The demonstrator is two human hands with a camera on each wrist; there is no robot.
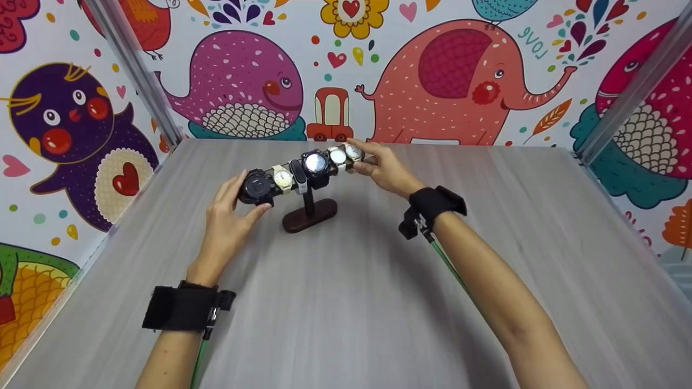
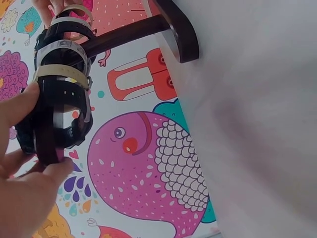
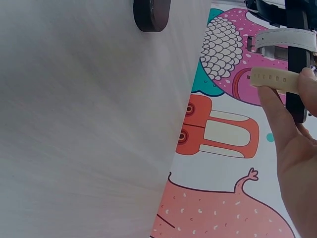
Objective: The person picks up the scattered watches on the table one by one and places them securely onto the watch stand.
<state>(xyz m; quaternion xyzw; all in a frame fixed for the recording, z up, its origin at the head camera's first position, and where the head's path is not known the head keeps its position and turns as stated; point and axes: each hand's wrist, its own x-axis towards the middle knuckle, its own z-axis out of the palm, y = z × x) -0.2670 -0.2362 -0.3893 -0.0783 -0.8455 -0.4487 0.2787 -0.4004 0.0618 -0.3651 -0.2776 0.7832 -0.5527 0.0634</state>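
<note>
A dark wooden watch stand (image 1: 310, 215) carries a row of several watches on its crossbar. My left hand (image 1: 224, 216) grips the large black watch (image 1: 257, 187) at the left end, thumb below and fingers behind. In the left wrist view, the crossbar's end (image 2: 47, 141) shows between that hand's fingertips. At the far right end, my right hand (image 1: 386, 167) pinches a watch (image 1: 353, 153) whose cream strap (image 3: 275, 80) loops round the bar. Between the hands sit a cream watch (image 1: 283, 179), a slim dark band (image 1: 298, 174), a black watch (image 1: 314, 162) and a white-strapped watch (image 1: 338, 157).
The stand's oval base rests on the grey wood-grain table (image 1: 346, 302). Cartoon-printed panels (image 1: 346, 70) rise behind it and at both sides, with metal posts (image 1: 135, 70) at the corners. Black straps (image 1: 181, 308) with green cords circle both wrists.
</note>
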